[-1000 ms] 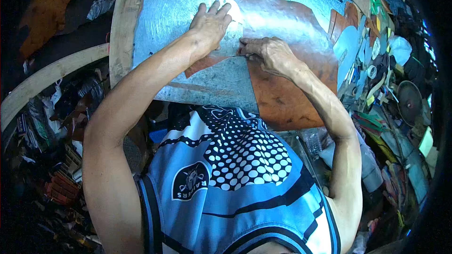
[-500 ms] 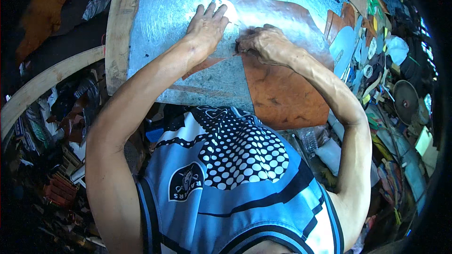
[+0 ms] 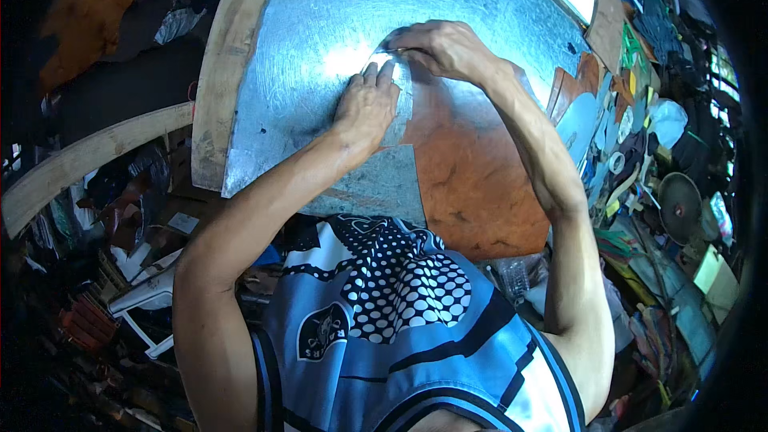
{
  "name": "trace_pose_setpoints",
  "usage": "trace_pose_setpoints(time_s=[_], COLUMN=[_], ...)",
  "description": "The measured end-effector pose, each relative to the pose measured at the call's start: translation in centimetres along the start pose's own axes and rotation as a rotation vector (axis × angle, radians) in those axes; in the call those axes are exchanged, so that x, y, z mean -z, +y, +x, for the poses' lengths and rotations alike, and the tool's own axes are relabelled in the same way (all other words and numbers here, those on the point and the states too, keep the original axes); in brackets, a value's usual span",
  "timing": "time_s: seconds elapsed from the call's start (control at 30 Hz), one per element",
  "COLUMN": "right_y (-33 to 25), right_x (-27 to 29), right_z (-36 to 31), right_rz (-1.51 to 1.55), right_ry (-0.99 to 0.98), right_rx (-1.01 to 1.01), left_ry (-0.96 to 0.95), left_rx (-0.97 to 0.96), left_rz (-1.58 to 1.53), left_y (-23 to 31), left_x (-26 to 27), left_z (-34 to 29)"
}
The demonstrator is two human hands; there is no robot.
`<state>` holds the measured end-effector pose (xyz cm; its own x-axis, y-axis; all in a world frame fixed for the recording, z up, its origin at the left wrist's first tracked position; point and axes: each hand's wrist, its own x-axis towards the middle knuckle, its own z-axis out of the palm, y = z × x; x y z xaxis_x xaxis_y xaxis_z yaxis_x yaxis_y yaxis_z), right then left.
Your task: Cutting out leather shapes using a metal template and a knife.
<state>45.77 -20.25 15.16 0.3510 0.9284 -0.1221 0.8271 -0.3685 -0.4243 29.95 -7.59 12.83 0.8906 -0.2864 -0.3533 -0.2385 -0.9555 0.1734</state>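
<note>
A sheet of brown leather [image 3: 484, 180] lies on the metal-topped table [image 3: 320, 24], its near end hanging at the table's front edge. My left hand [image 3: 370, 108] rests flat with fingers stretched, the tips pressing on a small white piece [image 3: 384, 58] at the leather's left edge. Just beyond those fingertips is my right hand [image 3: 448, 50], closed in a pinch over the far end of the white piece. What the pinch holds is hidden by the fingers and glare.
A wooden beam [image 3: 228, 72] borders the table's left side. Brown leather scraps [image 3: 574, 88] and a pale blue sheet [image 3: 582, 124] lie at the right edge. Farther right are piled materials and a round dark disc [image 3: 682, 206]. A white plastic frame [image 3: 148, 304] stands at lower left.
My right hand has moved away from me, from beside the white piece to its far end. The left hand sits slightly nearer, still on it. The whole view has shifted.
</note>
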Motion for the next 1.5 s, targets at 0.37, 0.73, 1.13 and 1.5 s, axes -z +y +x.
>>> trace_pose_setpoints(time_s=[0.37,0.73,1.13,1.5], right_y=[1.1,0.7,0.4,0.6], right_x=[1.4,1.2,0.6,0.6], right_z=[5.3,5.0,4.6,4.9], right_rz=[-0.009,-0.003,-0.084,-0.07], right_ry=[-0.377,-0.406,-0.3,-0.283], right_rx=[0.156,0.132,0.233,0.257], left_ry=[0.114,0.126,0.084,0.093], left_rx=[-0.004,-0.01,0.002,-0.084], left_rz=[-0.026,-0.042,-0.11,-0.223], left_y=[-1.0,-0.4,-0.4,-3.2], left_x=[-0.5,-0.3,0.3,-1.0], left_z=[-0.5,-1.1,-1.8,-2.4])
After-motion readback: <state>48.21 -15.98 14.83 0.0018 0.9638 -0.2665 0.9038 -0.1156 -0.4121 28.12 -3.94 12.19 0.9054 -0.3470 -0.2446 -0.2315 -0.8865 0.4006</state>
